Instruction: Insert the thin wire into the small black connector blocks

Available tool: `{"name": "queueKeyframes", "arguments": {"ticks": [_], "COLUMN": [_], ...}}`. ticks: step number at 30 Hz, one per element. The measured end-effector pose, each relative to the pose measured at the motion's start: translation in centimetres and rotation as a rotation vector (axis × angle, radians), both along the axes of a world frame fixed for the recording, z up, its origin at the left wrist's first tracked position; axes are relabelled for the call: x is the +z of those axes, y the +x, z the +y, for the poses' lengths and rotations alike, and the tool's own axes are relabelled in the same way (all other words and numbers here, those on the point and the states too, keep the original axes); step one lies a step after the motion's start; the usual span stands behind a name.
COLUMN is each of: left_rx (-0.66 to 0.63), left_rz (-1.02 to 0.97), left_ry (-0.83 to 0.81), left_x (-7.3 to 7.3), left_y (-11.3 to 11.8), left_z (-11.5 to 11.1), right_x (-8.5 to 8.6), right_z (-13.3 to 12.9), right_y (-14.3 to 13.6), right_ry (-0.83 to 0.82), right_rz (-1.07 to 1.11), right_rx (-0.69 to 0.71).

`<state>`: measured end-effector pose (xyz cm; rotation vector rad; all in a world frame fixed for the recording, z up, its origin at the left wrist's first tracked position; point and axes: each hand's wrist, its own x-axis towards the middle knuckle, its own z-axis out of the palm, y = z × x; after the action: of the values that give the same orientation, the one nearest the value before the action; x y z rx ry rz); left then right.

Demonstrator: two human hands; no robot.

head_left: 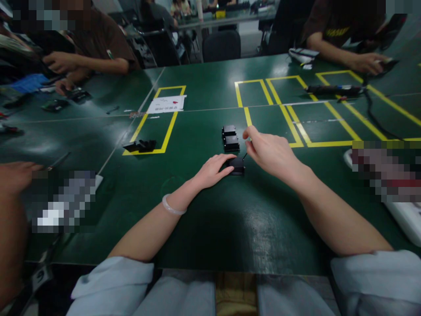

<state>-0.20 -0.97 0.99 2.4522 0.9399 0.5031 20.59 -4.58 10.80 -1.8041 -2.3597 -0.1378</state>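
My left hand (215,169) grips the left side of a small black box-shaped part (238,165), which lies on the green table. Its thumb is at the near edge and the fingers reach over the far edge. Just right of that part, my right hand (268,147) is closed in a pinch around a thin dark rod-like tool (245,156). The tool's lower end points down at the part's right far corner; whether it touches I cannot tell. Beyond my left hand stand two similar black parts, a nearer one (231,142) and a farther one (229,130).
Yellow tape (169,134) marks rectangles on the table (197,237). A white paper label (167,104) and black pieces (141,145) lie left. A black cylindrical tool (335,90) with a cable lies right. Blurred-out devices flank me. Other people work across and at left.
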Motion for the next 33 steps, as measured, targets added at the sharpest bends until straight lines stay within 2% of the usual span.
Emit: {"name": "queueKeyframes", "arguments": {"ticks": [7,13,20,27,33], "left_rx": [0.002,-0.007,0.003,0.0,-0.008], "left_rz": [0.006,0.002,0.007,0.001,-0.002], "left_ry": [0.002,0.0,-0.002,-0.002,0.001], "left_x": [-0.01,0.02,0.08,-0.04,-0.01], "left_y": [-0.01,-0.05,0.07,0.05,0.04], "left_z": [-0.01,0.0,-0.05,0.03,0.02], "right_x": [0.13,0.31,0.1,-0.12,0.22], "right_z": [0.14,0.02,0.15,0.11,0.12], "right_y": [-0.05,-0.09,0.0,0.0,-0.01], "right_ry": [-0.031,-0.033,-0.006,-0.004,-0.034], "right_rz": [-0.086,-0.042,-0.092,-0.013,-0.091], "right_rx": [-0.051,-0.038,-0.055,-0.023,-0.055]}}
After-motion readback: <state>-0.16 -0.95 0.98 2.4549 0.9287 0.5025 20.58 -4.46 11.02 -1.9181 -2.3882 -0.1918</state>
